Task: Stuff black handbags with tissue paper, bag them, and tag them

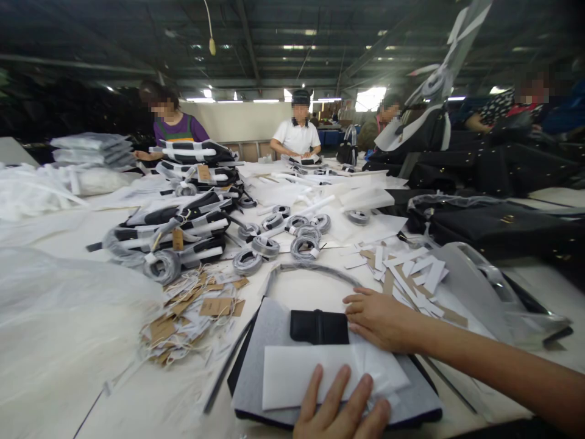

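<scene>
A handbag (247, 390) lies flat before me, its front covered with thin grey-white wrapping paper. A black closure tab (315, 327) shows at its upper middle, and its looped handle (315, 267) is wrapped in clear film. Across the lower front rests a white foam sheet (292, 378). My left hand (342, 405) presses on that sheet with its fingers spread; its palm is cut off by the frame edge. My right hand (379, 317) reaches in from the right. Its fingers are stretched out flat, touching the right end of the tab.
A heap of brown and white hang tags (196, 314) is at left. Behind it stand wrapped black bags (183, 225) and coiled straps (304, 247). Paper strips (411, 274) lie at right, near more black bags (503, 225). Several people work farther back, one in a white shirt (297, 139).
</scene>
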`<state>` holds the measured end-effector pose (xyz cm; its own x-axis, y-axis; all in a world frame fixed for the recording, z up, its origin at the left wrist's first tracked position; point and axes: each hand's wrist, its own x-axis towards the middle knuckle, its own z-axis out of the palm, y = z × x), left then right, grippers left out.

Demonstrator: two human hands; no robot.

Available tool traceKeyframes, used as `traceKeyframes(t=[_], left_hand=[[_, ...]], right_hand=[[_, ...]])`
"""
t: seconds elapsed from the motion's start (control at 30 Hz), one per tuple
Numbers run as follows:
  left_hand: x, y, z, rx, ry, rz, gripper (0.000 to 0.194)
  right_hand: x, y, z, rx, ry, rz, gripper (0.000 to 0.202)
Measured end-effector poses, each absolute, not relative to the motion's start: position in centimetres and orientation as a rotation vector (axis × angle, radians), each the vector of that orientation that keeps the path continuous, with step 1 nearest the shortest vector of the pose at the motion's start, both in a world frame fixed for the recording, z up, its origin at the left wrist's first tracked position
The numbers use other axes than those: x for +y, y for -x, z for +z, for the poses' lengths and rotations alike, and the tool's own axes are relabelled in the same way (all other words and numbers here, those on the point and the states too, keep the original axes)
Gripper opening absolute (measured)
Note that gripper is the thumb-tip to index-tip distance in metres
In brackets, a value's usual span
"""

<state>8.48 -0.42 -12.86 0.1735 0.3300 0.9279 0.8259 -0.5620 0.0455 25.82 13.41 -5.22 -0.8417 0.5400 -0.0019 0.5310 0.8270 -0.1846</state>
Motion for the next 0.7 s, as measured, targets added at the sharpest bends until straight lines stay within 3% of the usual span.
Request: traceKeyframes(t=[0.23, 0.4, 0.57, 0.7], left_hand=[[-0.7, -7.3, -12.1, -1.048, 2.102, -1.273, 0.021], [-1.2, -6.3, -11.0, -1.130, 2.324, -1.065, 0.030], [-1.3, -6.1, -10.8, -1.166, 2.448, -0.969, 0.037], [-1.3, -6.0, -10.9, -1.158, 2.467, -0.915, 0.039]], right_hand=[[14.2, -27.3, -3.6, -2.879, 0.650, 0.244, 0.026], [6.3, -31.1, -3.4, -2.355, 0.799, 0.050, 0.032], [-3.1, -32.3, -8.5, -2.582, 0.600, -0.014, 0.039], [-4.7, -30.2, -13.1, -2.634, 0.602, -0.113, 0.045]])
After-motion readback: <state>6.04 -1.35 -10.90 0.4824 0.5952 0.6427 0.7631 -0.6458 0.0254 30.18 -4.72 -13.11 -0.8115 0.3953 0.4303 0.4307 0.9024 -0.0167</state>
